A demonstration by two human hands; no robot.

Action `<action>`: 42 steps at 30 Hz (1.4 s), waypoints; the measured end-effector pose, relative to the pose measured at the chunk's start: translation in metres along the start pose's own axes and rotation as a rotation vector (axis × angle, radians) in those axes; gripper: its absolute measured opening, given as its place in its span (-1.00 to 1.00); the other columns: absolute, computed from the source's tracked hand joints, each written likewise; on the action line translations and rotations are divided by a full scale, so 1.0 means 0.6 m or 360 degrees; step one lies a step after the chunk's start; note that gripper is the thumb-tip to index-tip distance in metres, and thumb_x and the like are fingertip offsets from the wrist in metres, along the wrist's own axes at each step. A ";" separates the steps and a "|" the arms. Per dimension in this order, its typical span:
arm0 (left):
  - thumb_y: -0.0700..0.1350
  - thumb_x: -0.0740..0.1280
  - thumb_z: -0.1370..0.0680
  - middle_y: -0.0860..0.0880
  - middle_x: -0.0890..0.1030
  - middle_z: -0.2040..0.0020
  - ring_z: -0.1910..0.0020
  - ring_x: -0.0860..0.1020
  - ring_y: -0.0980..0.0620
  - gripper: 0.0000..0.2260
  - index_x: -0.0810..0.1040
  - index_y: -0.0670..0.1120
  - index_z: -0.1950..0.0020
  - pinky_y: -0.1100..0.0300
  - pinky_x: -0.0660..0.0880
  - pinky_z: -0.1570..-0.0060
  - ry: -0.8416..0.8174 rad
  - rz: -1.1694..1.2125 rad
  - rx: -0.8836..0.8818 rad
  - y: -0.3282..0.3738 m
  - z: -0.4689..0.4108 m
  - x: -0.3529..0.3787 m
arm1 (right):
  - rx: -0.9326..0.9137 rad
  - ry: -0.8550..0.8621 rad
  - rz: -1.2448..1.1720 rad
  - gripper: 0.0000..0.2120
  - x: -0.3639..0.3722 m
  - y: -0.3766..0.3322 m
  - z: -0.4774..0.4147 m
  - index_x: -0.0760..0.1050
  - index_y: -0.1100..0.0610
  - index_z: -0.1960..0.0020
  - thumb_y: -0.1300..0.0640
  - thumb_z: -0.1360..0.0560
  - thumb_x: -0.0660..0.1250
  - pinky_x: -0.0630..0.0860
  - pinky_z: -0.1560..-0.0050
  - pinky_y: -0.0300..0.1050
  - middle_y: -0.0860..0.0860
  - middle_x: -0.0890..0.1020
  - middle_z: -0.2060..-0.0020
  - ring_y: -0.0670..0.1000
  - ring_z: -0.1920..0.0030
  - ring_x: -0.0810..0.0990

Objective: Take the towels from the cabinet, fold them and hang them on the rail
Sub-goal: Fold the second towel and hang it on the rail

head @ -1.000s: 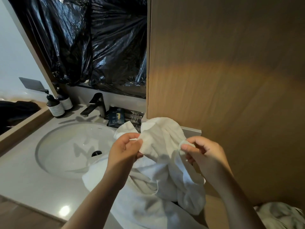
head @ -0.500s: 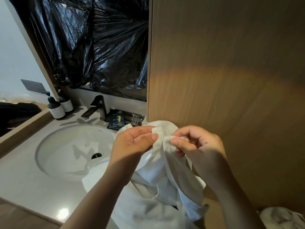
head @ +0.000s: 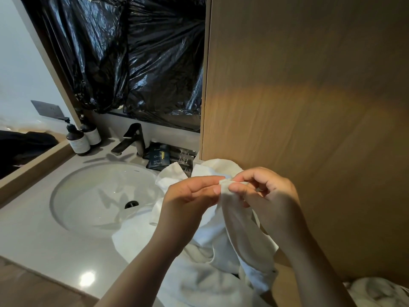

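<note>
Both hands meet in front of the chest: the left grip [head: 190, 200] pinches a corner of the white towel [head: 234, 231] between thumb and forefinger, and the right grip [head: 272, 196] pinches the same bit of cloth from the other side, its remaining fingers curled underneath. From that pinch the towel hangs down in long folds, and the rest of it lies bunched on the right end of the pale surface [head: 33, 229], with one edge draped over the rim of the round basin [head: 88, 196]. A dark faucet [head: 132, 140] stands behind the basin, two dark pump bottles [head: 79, 140] sit to its left, and some dark packets [head: 159, 158] lie just to its right (their labels are too small to read). Black plastic sheeting [head: 143, 63] covers the wall above. A wooden panel [head: 309, 107] rises beside the hands, and a second pale towel [head: 376, 293] lies crumpled at the lower right.
</note>
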State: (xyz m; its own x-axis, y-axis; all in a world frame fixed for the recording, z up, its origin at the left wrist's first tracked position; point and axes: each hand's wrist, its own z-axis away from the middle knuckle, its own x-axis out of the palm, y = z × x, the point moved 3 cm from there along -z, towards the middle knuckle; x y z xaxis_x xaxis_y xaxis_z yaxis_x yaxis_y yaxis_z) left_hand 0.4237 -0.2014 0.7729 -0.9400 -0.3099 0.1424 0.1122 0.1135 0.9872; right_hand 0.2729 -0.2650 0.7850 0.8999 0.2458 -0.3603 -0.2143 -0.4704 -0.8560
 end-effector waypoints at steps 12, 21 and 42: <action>-0.27 0.43 -0.47 0.01 0.72 0.15 0.13 0.69 0.02 -0.85 0.68 -0.11 -0.01 0.15 0.63 0.05 0.0045 -0.0279 0.0150 0.001 0.005 -0.004 | -0.0064 0.0006 -0.0009 -0.84 0.003 -0.001 0.000 0.61 -0.06 0.20 0.19 -0.44 0.48 0.39 0.26 -0.47 -0.14 0.63 0.20 -0.10 0.21 0.56; -0.16 0.45 -0.38 -0.07 0.65 0.22 0.21 0.61 0.00 -0.79 0.63 -0.06 -0.01 0.17 0.55 0.09 0.0076 -0.0059 0.0049 0.006 0.002 -0.016 | 0.0105 -0.0341 -0.0290 -0.90 0.010 0.014 -0.032 0.56 0.04 0.24 0.08 -0.38 0.47 0.40 -0.23 -0.05 -0.10 0.69 0.01 -0.14 -0.21 0.54; -0.36 0.36 -0.51 -0.05 0.63 0.18 0.26 0.59 0.17 -0.84 0.59 -0.14 -0.01 0.37 0.52 0.24 0.0279 -0.0378 0.0535 0.112 -0.090 -0.064 | -0.0395 -0.0077 0.0048 -0.91 0.009 -0.022 -0.073 0.65 0.08 0.18 0.09 -0.48 0.44 0.39 0.18 -0.30 -0.10 0.56 0.26 -0.09 0.20 0.53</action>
State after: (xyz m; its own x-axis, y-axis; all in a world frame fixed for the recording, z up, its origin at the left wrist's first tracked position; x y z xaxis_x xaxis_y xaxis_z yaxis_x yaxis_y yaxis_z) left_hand 0.4846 -0.2327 0.8377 -0.8550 -0.5165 -0.0465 -0.2382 0.3114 0.9199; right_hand 0.2972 -0.2947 0.8108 0.8740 0.2657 -0.4068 -0.1358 -0.6704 -0.7295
